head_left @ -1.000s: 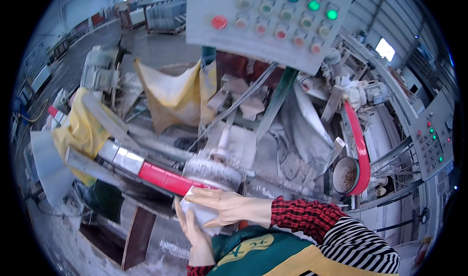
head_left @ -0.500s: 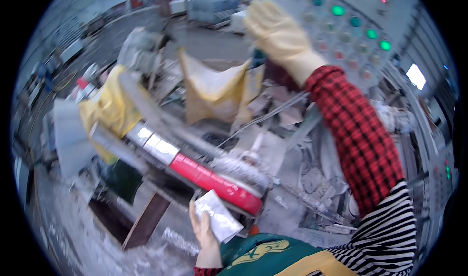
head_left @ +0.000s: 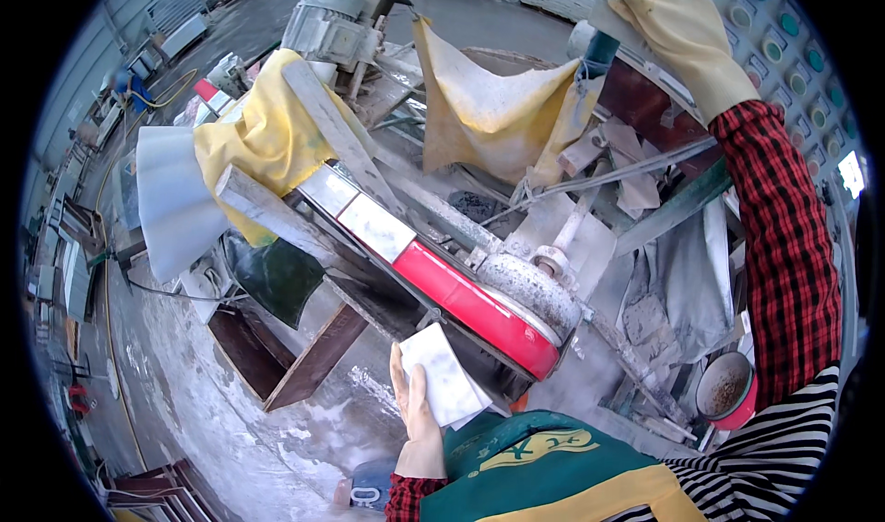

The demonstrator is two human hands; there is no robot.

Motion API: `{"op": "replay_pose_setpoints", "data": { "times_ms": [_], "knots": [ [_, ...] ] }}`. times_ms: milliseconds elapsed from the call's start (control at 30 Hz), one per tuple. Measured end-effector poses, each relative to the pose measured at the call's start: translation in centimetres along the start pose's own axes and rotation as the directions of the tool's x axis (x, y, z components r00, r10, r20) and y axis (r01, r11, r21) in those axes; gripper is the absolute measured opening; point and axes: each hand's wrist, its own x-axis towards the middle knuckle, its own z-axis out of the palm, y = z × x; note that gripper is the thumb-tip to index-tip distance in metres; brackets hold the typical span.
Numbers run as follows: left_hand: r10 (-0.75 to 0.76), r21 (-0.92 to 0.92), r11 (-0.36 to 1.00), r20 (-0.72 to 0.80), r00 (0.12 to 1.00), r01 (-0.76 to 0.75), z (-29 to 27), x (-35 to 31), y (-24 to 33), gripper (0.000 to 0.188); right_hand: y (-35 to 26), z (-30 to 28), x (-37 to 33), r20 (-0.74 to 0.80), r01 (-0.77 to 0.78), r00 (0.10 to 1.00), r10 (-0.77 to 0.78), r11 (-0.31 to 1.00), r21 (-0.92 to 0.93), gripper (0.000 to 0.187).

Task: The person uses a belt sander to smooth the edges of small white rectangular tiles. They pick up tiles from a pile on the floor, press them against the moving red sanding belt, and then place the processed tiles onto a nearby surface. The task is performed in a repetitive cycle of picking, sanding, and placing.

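My left hand (head_left: 417,422), in a pale rubber glove, grips a small stack of white tiles (head_left: 442,374) at lower centre, thumb on top. The tiles are beside the rounded near end of a long narrow belt machine with a red band (head_left: 475,305). More white pieces (head_left: 376,229) lie in line along that machine, up-left of the red band. My right hand (head_left: 678,29), gloved too, reaches up at the top right with fingers stretched out. It is beside a control panel (head_left: 779,52) with rows of round buttons; a grey surface shows under its fingers.
A yellow cloth (head_left: 272,130) drapes over the machine's far part, near a grey motor (head_left: 332,29). Another stained cloth (head_left: 498,107) hangs behind. A brown open box (head_left: 313,356) stands on the wet floor. A red-and-white bucket (head_left: 728,388) sits at right, near broken slabs and bars.
My view has shifted, so the machine and panel appear further right. Several panel lights that glowed green or red no longer glow in the visible part. My left hand still holds the tiles.
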Motion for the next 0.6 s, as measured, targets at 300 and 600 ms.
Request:
{"op": "replay_pose_setpoints", "data": {
  "times_ms": [300, 600],
  "knots": [
    [0.057, 0.16, 0.984, 0.112, 0.992, -0.074, 1.1, 1.3, 0.4, 0.072, -4.6, 0.2, -3.2, 0.056, -0.155, 0.988, 0.144, 0.934, 0.322, 0.062],
    [0.053, 0.132, 0.987, 0.291, 0.955, -0.095, 1.7, 0.9, -2.5, 0.07, -35.3, -17.3, -21.7, 0.818, -0.882, 0.41, -0.403, -0.402, 0.244, 0.067]
  ]
}}
